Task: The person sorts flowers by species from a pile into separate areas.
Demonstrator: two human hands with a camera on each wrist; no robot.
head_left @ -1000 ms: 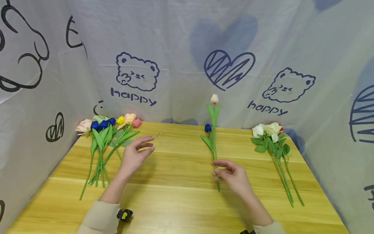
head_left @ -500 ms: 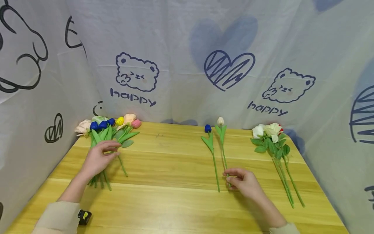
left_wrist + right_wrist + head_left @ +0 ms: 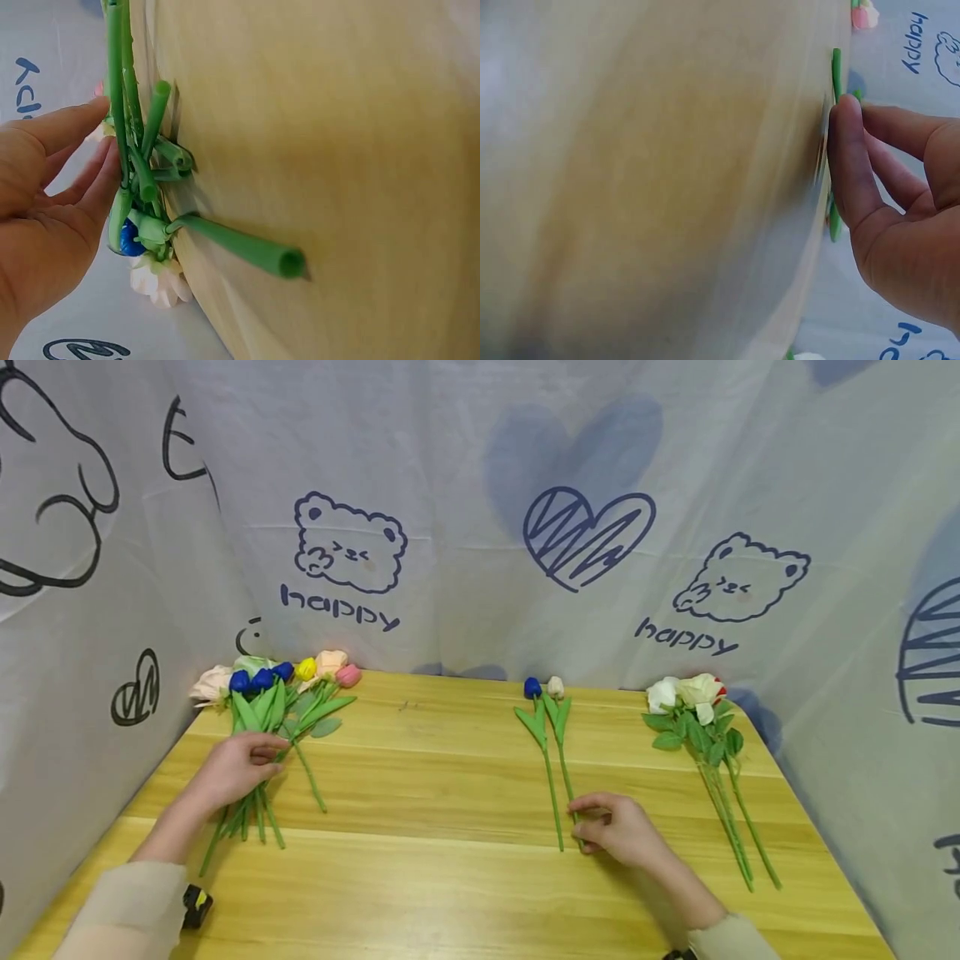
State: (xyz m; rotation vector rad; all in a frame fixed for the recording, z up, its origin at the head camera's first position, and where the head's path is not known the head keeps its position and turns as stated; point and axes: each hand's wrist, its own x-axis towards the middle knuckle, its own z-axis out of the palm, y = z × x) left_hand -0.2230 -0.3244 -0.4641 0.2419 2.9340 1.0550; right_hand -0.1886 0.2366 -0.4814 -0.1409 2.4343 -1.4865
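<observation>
At the left pile of artificial flowers [image 3: 262, 702], my left hand [image 3: 238, 768] reaches over the green stems [image 3: 120, 97]. In the left wrist view its fingers are slightly bent beside the stems, without a visible pinch. On the right, my right hand [image 3: 618, 831] pinches the lower stem of a white tulip [image 3: 555, 687], which lies on the table. A blue tulip [image 3: 532, 687] lies just left of it, heads side by side. In the right wrist view, thumb and fingers [image 3: 847, 150] hide part of the stem.
White and red roses [image 3: 697, 693] with leafy stems lie at the right of the wooden table [image 3: 450, 893]. A printed cloth [image 3: 450, 485] hangs behind the table and along its sides. The left pile includes pink, peach, yellow and blue heads.
My right hand has lowered the white tulip beside the blue one, moving slightly right and towards me. My left hand has moved left from the middle to the left pile's stems.
</observation>
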